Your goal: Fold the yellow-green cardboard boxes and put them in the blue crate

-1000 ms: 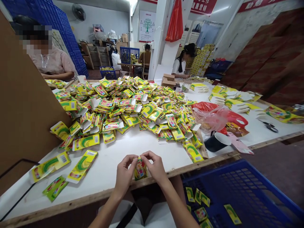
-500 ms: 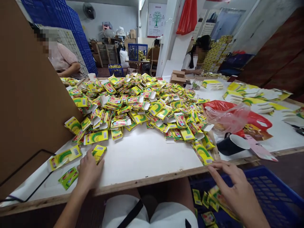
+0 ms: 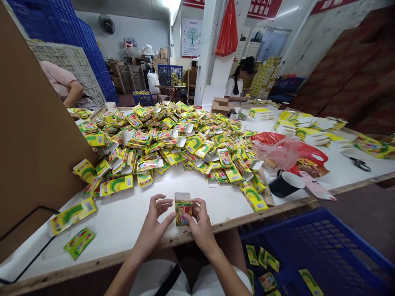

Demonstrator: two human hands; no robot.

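Near the table's front edge, my right hand (image 3: pixel 200 220) grips a small yellow-green box (image 3: pixel 183 211) by its right side, thumb on its front. The box stands upright with its white top flap raised. Just left of it is my left hand (image 3: pixel 157 218), fingers apart and curved toward the box, holding nothing. Behind both hands spreads a large heap of similar small boxes (image 3: pixel 166 135), many with white flaps open. To the left lie a longer yellow pack (image 3: pixel 74 214) and green packets (image 3: pixel 79 242) on the white table (image 3: pixel 117 222).
A brown cardboard panel (image 3: pixel 37 135) rises at the left. On the right are a dark cup (image 3: pixel 285 183), a red plastic bag (image 3: pixel 274 139) and scissors (image 3: pixel 358 162). Below the right edge sits a blue basket (image 3: pixel 327 234) with several small boxes. Other people sit farther back.
My right hand has moved from above the basket to the table's front middle and now holds a box. My left hand has moved right and is open. The view has shifted slightly.
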